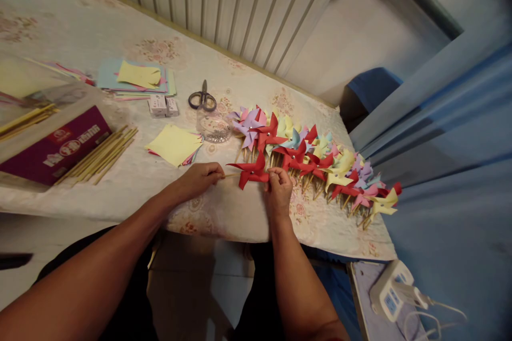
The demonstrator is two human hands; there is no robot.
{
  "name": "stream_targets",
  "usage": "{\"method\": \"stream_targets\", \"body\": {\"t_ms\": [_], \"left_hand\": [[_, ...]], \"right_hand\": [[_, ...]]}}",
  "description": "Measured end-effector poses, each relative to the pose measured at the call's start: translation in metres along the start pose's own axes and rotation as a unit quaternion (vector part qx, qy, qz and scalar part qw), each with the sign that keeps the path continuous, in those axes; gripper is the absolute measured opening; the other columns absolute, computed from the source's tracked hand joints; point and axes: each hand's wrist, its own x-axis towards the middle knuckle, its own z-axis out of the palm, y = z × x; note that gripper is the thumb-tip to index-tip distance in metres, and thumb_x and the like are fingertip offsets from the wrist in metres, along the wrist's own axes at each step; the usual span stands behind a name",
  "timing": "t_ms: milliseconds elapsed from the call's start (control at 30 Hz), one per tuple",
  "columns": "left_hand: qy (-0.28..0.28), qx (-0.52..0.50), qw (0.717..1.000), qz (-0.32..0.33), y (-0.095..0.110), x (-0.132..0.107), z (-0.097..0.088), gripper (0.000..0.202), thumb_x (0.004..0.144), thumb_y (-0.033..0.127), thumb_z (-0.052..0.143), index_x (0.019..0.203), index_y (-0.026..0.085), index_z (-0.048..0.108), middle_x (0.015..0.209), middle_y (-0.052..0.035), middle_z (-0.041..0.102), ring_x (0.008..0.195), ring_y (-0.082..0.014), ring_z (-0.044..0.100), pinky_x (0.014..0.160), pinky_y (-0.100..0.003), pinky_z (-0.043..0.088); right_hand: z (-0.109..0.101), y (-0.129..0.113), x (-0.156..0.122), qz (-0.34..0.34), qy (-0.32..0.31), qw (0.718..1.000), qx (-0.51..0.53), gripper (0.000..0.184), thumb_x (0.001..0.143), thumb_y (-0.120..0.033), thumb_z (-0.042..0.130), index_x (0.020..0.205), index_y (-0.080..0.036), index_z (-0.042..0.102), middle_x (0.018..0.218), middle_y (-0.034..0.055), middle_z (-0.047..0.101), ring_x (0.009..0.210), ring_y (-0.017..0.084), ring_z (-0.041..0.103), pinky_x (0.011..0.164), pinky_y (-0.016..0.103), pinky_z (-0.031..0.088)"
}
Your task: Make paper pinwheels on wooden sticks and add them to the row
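A red paper pinwheel [252,172] on a thin wooden stick lies sideways just above the floral-covered table [120,192]. My left hand [199,178] pinches the stick to the left of the red blades. My right hand [279,185] holds the blades' right side with thumb and fingers. Just behind, a long row of finished pinwheels [316,162] in red, purple, yellow, pink and blue lies on the table, running right toward its edge.
Yellow paper squares [175,144], a bundle of wooden sticks [101,155], a purple box [56,145], scissors [202,98], a clear dish of pins [213,127], small white boxes [163,105] and stacked coloured paper [136,79] lie left. A power strip [392,290] sits lower right.
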Motion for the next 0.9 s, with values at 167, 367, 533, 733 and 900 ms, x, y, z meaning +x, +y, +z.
{"method": "stream_targets", "body": {"t_ms": [167,367,533,733,900], "left_hand": [[-0.001,0.012,1.0,0.001,-0.001,0.001,-0.0004,0.02,0.073,0.036,0.054,0.065,0.021,0.063,0.063,-0.0002,0.063,0.066,-0.0186,0.056,0.066,-0.029,0.039],[0.001,0.02,1.0,0.001,-0.0024,0.0023,-0.0008,0.02,0.074,0.035,0.053,0.064,0.02,0.062,0.063,-0.0003,0.062,0.065,-0.0182,0.055,0.065,-0.028,0.039],[0.002,0.015,1.0,-0.001,-0.0043,0.0025,-0.001,0.02,0.073,0.036,0.054,0.065,0.021,0.063,0.063,-0.0002,0.063,0.066,-0.0187,0.056,0.065,-0.028,0.039],[0.014,-0.006,1.0,-0.019,-0.0048,0.0015,-0.0026,0.02,0.073,0.037,0.056,0.065,0.02,0.063,0.063,-0.0005,0.063,0.064,-0.0179,0.054,0.062,-0.027,0.038],[0.033,-0.147,0.986,-0.072,-0.0036,0.0001,0.0006,0.023,0.074,0.041,0.06,0.071,0.019,0.06,0.06,0.0014,0.057,0.052,-0.0124,0.045,0.053,-0.026,0.032]], "right_hand": [[0.0008,-0.0001,-0.0013,0.005,0.005,1.0,-0.014,0.02,0.085,-0.041,0.057,0.089,-0.021,0.06,0.05,-0.0099,0.044,0.042,0.01,0.038,0.044,0.024,0.028],[0.0003,0.0038,-0.0007,0.002,0.007,0.999,-0.041,0.02,0.088,-0.039,0.052,0.092,-0.022,0.06,0.051,-0.009,0.045,0.044,0.012,0.04,0.047,0.025,0.031],[0.0009,0.0044,-0.0011,0.009,0.001,1.0,-0.026,0.026,0.09,-0.039,0.049,0.101,-0.021,0.062,0.05,-0.0084,0.048,0.043,0.013,0.041,0.047,0.025,0.032],[0.0035,0.0028,-0.0021,0.015,0.025,1.0,0.011,0.034,0.091,-0.041,0.047,0.114,-0.018,0.059,0.053,-0.0079,0.053,0.044,0.012,0.046,0.05,0.024,0.036],[0.0055,0.0001,-0.0028,0.001,0.066,0.998,0.015,0.03,0.09,-0.038,0.047,0.11,-0.018,0.058,0.076,-0.0018,0.067,0.046,0.008,0.046,0.047,0.023,0.035]]}}
